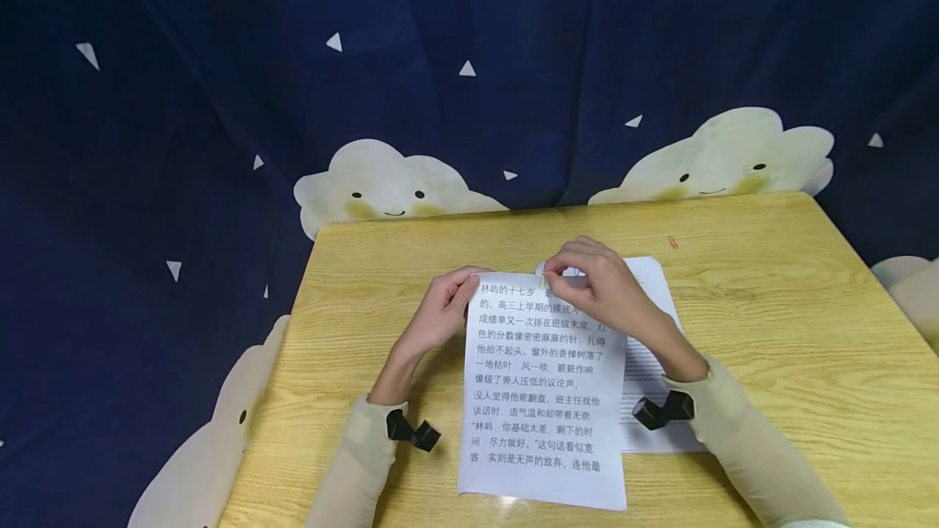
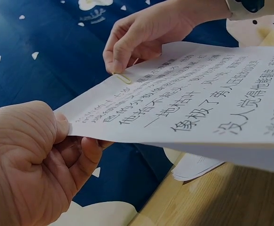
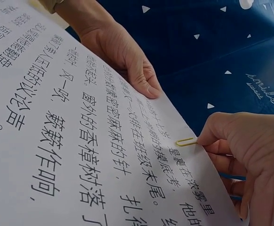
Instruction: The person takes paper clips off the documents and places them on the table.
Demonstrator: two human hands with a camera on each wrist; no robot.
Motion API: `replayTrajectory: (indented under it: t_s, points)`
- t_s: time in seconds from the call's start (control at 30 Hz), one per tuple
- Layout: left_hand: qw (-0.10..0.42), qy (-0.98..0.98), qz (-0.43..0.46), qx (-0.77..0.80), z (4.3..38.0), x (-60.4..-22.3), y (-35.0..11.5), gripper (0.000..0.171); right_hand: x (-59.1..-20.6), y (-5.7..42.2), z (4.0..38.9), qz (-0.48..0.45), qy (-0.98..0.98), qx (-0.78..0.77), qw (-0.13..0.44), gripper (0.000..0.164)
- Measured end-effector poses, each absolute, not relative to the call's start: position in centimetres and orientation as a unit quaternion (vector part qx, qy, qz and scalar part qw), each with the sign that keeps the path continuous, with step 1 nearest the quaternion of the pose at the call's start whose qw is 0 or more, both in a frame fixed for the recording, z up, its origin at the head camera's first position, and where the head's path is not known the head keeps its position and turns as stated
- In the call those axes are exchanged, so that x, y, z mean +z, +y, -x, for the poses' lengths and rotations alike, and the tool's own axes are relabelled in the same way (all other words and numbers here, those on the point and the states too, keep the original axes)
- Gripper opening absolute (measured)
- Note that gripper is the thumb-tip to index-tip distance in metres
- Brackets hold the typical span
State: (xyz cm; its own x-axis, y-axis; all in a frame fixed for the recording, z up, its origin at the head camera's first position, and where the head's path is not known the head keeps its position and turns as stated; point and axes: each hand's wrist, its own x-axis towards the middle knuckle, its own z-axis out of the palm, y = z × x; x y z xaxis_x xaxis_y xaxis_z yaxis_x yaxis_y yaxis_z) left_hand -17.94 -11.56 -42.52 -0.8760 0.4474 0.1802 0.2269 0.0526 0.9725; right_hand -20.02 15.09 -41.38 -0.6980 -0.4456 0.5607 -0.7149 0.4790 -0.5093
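Note:
A printed sheet of paper (image 1: 539, 398) is held up off the table, its top edge away from the person. My left hand (image 1: 443, 305) pinches its top left corner between thumb and fingers, as the left wrist view also shows (image 2: 33, 155). At the top edge, my right hand (image 1: 597, 288) pinches the end of a yellow paper clip (image 3: 185, 141). The clip's loop lies over the printed face near the middle of that edge. Whether more than one sheet is held, I cannot tell.
Under the right forearm lie other printed papers (image 1: 653, 283) on the wooden table (image 1: 770, 308), with a blue clip (image 1: 577, 272) at their top edge. A red paper clip (image 1: 672, 243) lies farther back. Behind the table hangs a dark blue curtain (image 1: 411, 47).

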Motion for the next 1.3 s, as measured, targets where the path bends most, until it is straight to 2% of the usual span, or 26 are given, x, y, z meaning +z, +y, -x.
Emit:
replayTrajectory:
  t_s: [1.3]
  points:
    - [0.067,0.718,-0.244,0.648,18.14,-42.9,-11.54,0.031,-40.94,15.07,19.73,-0.349,-0.822,0.408,0.191,0.008]
